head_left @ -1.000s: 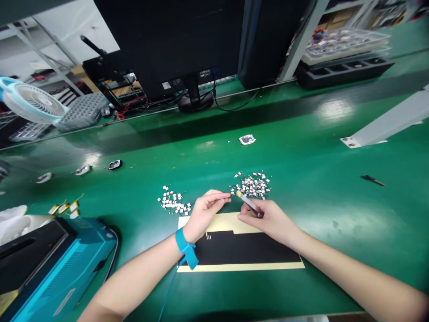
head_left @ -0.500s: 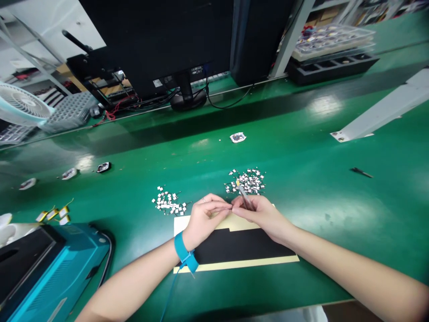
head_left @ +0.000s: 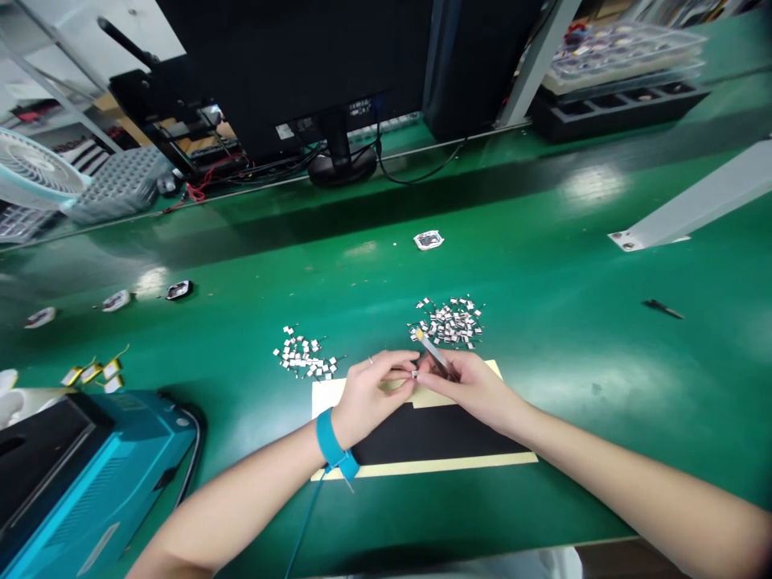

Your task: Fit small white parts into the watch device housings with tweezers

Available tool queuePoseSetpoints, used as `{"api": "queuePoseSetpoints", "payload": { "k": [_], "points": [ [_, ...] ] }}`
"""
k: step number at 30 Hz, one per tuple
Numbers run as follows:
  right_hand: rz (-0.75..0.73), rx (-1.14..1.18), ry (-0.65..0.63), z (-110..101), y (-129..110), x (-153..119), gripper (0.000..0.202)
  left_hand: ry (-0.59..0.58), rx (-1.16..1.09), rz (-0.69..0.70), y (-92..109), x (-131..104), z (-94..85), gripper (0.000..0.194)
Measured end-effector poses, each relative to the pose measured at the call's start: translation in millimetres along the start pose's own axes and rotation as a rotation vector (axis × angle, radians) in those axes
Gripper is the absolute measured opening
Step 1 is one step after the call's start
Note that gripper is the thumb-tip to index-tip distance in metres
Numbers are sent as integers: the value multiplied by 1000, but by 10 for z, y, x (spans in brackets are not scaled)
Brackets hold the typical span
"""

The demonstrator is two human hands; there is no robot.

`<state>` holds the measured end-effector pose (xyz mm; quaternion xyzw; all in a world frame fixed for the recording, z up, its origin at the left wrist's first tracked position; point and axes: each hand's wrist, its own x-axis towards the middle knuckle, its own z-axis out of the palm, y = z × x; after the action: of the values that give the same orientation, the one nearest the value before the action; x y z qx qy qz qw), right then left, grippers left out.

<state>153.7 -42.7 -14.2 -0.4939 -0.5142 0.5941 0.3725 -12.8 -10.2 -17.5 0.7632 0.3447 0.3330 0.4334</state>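
Observation:
My left hand (head_left: 372, 396), with a teal wrist strap (head_left: 330, 441) on it, pinches a small white part (head_left: 414, 375) between thumb and fingertips. Meeting it there, my right hand (head_left: 474, 381) has slim grey tweezers (head_left: 435, 354) in its grip, their yellowish end pointing up and away. The right fingertips touch or nearly touch the part; which, I cannot tell. Below both hands lies a black sheet (head_left: 434, 438) with a pale yellow backing (head_left: 326, 396). Beyond the hands, small white pieces with short dark leads form a right pile (head_left: 452, 322) and a left pile (head_left: 305, 355).
A teal machine (head_left: 136, 442) stands at the left, near yellow battery cells (head_left: 90, 372). A white casing (head_left: 428, 240) and a black casing (head_left: 179, 290) lie farther back. A dark pen-like tool (head_left: 663, 309) and a grey metal leg (head_left: 700, 201) are at the right; a monitor (head_left: 295, 72) stands behind.
The small white part now shows between my fingertips, where it was barely visible before. The tweezers' yellow end has tilted slightly left. The whole view has shifted a little.

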Motion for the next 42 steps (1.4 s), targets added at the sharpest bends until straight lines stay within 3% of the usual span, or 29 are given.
{"api": "queuePoseSetpoints", "payload": {
  "k": [4, 17, 34, 42],
  "points": [
    [-7, 1, -10, 7, -29, 1, 21, 23, 46, 47, 5, 20, -13, 21],
    [5, -60, 4, 18, -27, 17, 21, 48, 78, -30, 32, 17, 12, 28],
    [80, -82, 75, 63, -33, 33, 13, 38, 248, 226, -5, -7, 16, 22],
    [39, 40, 93, -12, -20, 53, 30, 64, 59, 46, 24, -1, 19, 19]
  ]
}}
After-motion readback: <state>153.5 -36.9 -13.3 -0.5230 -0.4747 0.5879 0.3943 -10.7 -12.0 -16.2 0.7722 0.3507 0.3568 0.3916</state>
